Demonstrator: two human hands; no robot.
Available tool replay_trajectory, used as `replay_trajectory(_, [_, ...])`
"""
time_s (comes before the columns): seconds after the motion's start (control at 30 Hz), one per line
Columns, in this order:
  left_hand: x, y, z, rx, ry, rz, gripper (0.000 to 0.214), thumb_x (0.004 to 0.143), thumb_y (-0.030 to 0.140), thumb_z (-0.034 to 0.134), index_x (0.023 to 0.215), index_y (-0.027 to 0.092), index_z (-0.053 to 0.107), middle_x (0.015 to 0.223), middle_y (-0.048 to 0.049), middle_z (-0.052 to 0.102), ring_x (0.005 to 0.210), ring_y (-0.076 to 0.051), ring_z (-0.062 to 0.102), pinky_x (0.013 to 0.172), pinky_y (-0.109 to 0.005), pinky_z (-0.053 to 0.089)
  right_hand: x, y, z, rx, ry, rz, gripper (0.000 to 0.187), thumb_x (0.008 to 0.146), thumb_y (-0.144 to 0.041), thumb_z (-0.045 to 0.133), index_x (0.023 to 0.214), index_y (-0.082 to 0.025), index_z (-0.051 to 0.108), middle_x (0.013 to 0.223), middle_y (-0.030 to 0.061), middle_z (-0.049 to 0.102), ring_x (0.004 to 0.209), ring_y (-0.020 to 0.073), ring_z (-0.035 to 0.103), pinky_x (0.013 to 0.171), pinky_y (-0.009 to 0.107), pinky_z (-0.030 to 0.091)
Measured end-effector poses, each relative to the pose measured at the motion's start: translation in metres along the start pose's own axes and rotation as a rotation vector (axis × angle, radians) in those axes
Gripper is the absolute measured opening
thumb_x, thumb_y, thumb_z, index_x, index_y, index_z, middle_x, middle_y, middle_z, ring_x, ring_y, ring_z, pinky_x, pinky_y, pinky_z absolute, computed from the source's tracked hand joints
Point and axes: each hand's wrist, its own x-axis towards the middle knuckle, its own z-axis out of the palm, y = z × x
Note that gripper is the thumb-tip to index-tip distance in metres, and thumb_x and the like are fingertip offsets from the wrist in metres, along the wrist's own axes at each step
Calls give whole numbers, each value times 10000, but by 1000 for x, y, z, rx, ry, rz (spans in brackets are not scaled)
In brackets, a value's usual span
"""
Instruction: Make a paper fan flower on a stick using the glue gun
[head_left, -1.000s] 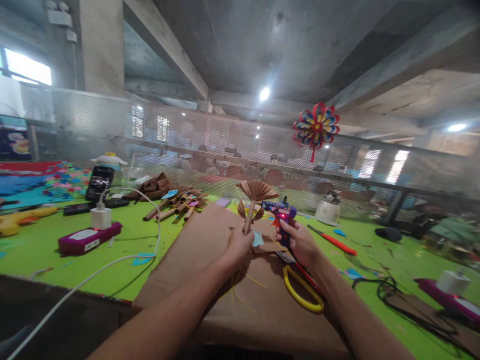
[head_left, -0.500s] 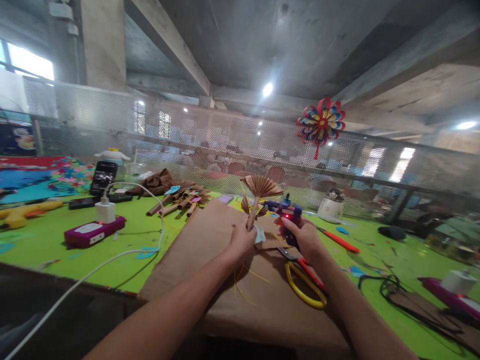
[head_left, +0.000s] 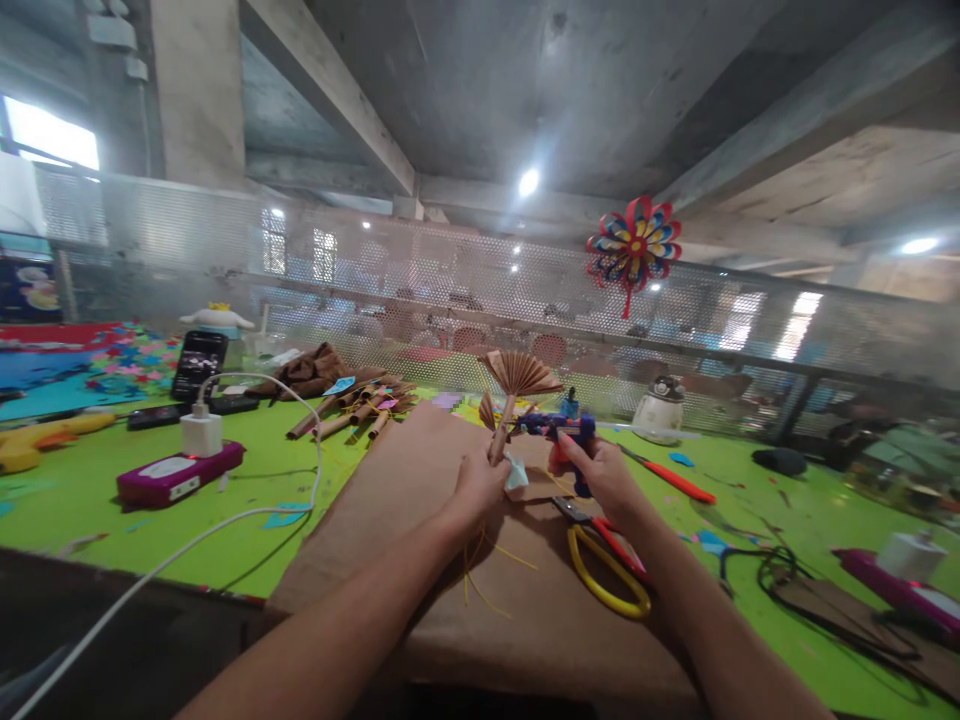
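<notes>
My left hand is closed around the stem of a brown paper fan flower, whose pleated top spreads upward. In my right hand is a blue glue gun, its nozzle pointing left, close to the flower's stem. Whether the nozzle touches the paper I cannot tell. A clear glue stick pokes out of the gun's back. Just below lie scissors with yellow and red handles, on a brown paper sheet. A small pale blue scrap shows beside my left fingers.
Brown paper rolls lie in a pile at the back left. A purple power strip with a white cable stands left, near a phone. A red-handled tool and a black cord are at right. Mesh fencing closes the back.
The glue gun has tilted to a more level pose and moved slightly left towards the stem. My left hand still holds the flower. The whole view has shifted a little.
</notes>
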Motion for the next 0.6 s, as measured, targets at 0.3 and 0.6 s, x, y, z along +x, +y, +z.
replay_trajectory(0.3, [-3,2,1,-30,-5,-28,98,686,87,533,760,138,572,568,16,487,512,-93,433,499,-195,331,2,6,-3,-40,-33,-30,471,775,-602,545,631,-155,590,553,23,568,485,120,493,505,251,395])
replay_trajectory(0.6, [-4,2,2,-171,-27,-82,74,670,127,590,739,134,567,540,28,450,481,-79,401,460,-187,331,0,-1,-1,-127,-21,-20,501,771,-629,520,593,-164,572,449,-6,499,426,105,439,458,238,337])
